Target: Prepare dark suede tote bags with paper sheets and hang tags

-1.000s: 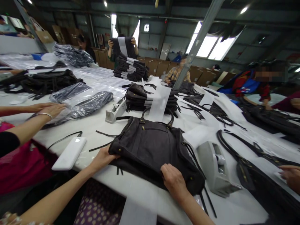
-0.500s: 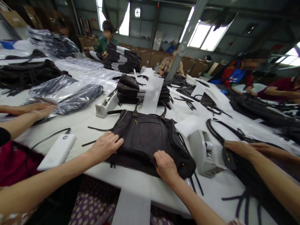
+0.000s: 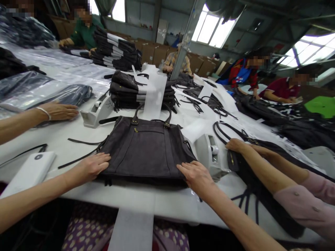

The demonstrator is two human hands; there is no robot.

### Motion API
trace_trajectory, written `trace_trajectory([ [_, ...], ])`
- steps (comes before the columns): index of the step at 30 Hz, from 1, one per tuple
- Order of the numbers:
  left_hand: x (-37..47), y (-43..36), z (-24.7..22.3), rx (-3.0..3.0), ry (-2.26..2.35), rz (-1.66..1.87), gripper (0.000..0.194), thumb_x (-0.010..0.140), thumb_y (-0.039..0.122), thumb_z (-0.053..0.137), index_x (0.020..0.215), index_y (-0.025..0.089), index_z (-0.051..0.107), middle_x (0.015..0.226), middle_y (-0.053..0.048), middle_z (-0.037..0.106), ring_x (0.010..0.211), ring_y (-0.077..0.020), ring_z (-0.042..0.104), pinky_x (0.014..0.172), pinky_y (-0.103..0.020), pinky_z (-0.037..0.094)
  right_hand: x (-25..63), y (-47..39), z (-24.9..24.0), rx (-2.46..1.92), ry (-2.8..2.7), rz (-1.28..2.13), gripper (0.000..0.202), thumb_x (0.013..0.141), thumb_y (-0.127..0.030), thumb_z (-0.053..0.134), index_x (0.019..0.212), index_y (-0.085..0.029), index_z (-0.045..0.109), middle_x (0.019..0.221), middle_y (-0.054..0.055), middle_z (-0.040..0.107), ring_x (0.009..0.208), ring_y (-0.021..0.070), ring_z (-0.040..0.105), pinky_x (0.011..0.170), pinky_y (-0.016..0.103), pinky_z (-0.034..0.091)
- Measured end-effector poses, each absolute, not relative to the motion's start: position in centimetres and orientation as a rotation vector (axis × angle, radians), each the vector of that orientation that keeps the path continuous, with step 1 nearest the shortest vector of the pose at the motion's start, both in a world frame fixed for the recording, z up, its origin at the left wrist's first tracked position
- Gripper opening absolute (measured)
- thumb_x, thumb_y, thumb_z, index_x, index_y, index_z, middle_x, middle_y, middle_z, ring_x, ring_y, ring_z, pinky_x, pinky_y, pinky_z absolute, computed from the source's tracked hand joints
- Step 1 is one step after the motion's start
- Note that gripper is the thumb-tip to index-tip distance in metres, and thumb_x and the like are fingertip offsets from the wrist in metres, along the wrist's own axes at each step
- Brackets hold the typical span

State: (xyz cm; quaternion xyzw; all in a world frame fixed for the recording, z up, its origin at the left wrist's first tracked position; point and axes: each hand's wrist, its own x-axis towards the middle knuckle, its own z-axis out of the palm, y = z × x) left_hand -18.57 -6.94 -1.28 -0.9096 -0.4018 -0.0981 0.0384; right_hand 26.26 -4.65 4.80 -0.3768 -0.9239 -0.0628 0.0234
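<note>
A dark handbag [image 3: 143,153] lies flat on the white table in front of me, its two handles pointing away and a short zip near its top. My left hand [image 3: 95,165] holds the bag's lower left corner, fingers over the edge and thumb hidden. At the lower right corner, my right hand [image 3: 196,176] has its fingers bent over the side. Thin dark straps [image 3: 75,158] stick out to the left of the bag. Behind the handles rises a stack of folded dark bags [image 3: 124,92] with a white paper strip [image 3: 155,92] on it.
Tape dispensers stand left [image 3: 96,111] and right [image 3: 210,153] of the bag. A white power bank [image 3: 31,172] with a cable lies left. A co-worker's hand [image 3: 59,111] is beside a plastic-wrapped bag [image 3: 49,89]; another's hands [image 3: 239,144] hold a dark bag at right.
The handbag's front now lies smoother and squarer. My hands have moved apart to its lower corners, the right one from the bottom edge. The camera view has swung right.
</note>
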Motion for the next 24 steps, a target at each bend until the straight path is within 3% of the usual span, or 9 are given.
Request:
trace_trajectory([
  [3, -19.4, -8.2, -3.7, -2.724, -1.234, -0.489, 0.030, 0.085, 0.003, 0.036, 0.085, 0.017, 0.063, 0.125, -0.009, 0.061, 0.122, -0.0175, 0.051, 0.111, -0.039, 0.037, 26.7, -6.8, -0.5, -0.975, -2.531, -0.428, 0.035, 0.088, -0.001, 0.041, 0.115, -0.012, 0.060, 0.109, 0.012, 0.068, 0.100, 0.0159, 0.063, 0.093, 0.032, 0.043],
  [7, -19.6, -8.7, -4.3, -2.684, -1.261, -0.475, 0.034, 0.086, 0.003, 0.036, 0.101, 0.015, 0.064, 0.126, -0.010, 0.061, 0.125, -0.0185, 0.049, 0.110, -0.037, 0.038, 26.9, -8.0, -3.2, -1.015, -2.475, -0.437, 0.041, 0.088, 0.002, 0.040, 0.124, -0.010, 0.056, 0.118, 0.012, 0.065, 0.112, 0.0182, 0.058, 0.099, 0.035, 0.042],
  [9, -19.5, -8.6, -3.6, -2.676, -1.301, -0.339, 0.048, 0.083, -0.002, 0.035, 0.121, 0.017, 0.057, 0.136, -0.010, 0.053, 0.127, -0.0192, 0.047, 0.109, -0.038, 0.038, 27.2, -7.7, -2.5, -1.010, -2.534, -0.434, 0.044, 0.087, 0.001, 0.039, 0.127, -0.011, 0.054, 0.120, 0.012, 0.064, 0.112, 0.0183, 0.058, 0.098, 0.036, 0.044],
  [11, -19.1, -8.4, -2.7, -2.681, -1.321, -0.188, 0.068, 0.079, -0.007, 0.033, 0.137, 0.027, 0.043, 0.147, -0.009, 0.040, 0.129, -0.0201, 0.045, 0.109, -0.040, 0.038, 27.5, -7.1, -1.4, -1.012, -2.578, -0.415, 0.049, 0.085, 0.003, 0.037, 0.130, -0.011, 0.051, 0.121, 0.012, 0.063, 0.110, 0.0182, 0.059, 0.096, 0.035, 0.046],
  [14, -18.5, -8.2, -1.9, -2.693, -1.318, -0.017, 0.085, 0.075, -0.011, 0.034, 0.144, 0.039, 0.027, 0.151, -0.009, 0.032, 0.133, -0.0226, 0.041, 0.108, -0.044, 0.036, 27.5, -6.2, 0.8, -1.099, -2.651, -0.344, 0.065, 0.076, 0.006, 0.037, 0.137, -0.014, 0.043, 0.119, 0.010, 0.064, 0.097, 0.0167, 0.063, 0.086, 0.030, 0.052],
  [17, -17.8, -8.0, -1.7, -2.682, -1.340, 0.099, 0.087, 0.078, -0.010, 0.036, 0.145, 0.042, 0.019, 0.148, -0.012, 0.036, 0.133, -0.0256, 0.040, 0.105, -0.046, 0.037, 25.8, -5.7, 3.2, -1.270, -2.728, -0.390, 0.077, 0.068, 0.006, 0.040, 0.142, -0.018, 0.037, 0.112, 0.009, 0.067, 0.079, 0.0167, 0.065, 0.072, 0.029, 0.055],
  [22, -17.2, -7.5, -1.3, -2.691, -1.383, 0.212, 0.083, 0.083, -0.004, 0.042, 0.145, 0.045, 0.014, 0.148, -0.013, 0.037, 0.131, -0.0282, 0.042, 0.103, -0.049, 0.038, 21.5, -5.2, 5.4, -1.285, -2.781, -0.616, 0.079, 0.069, 0.002, 0.045, 0.142, -0.029, 0.037, 0.133, 0.013, 0.055, 0.110, 0.0284, 0.059, 0.085, 0.045, 0.052],
  [24, -17.2, -7.3, -1.0, -2.698, -1.393, 0.227, 0.083, 0.084, -0.002, 0.044, 0.145, 0.045, 0.012, 0.149, -0.013, 0.035, 0.132, -0.0275, 0.041, 0.104, -0.048, 0.037, 21.4, -5.0, 4.3, -1.174, -2.791, -0.665, 0.078, 0.070, 0.003, 0.042, 0.140, -0.031, 0.040, 0.129, 0.012, 0.058, 0.109, 0.0271, 0.061, 0.083, 0.042, 0.053],
])
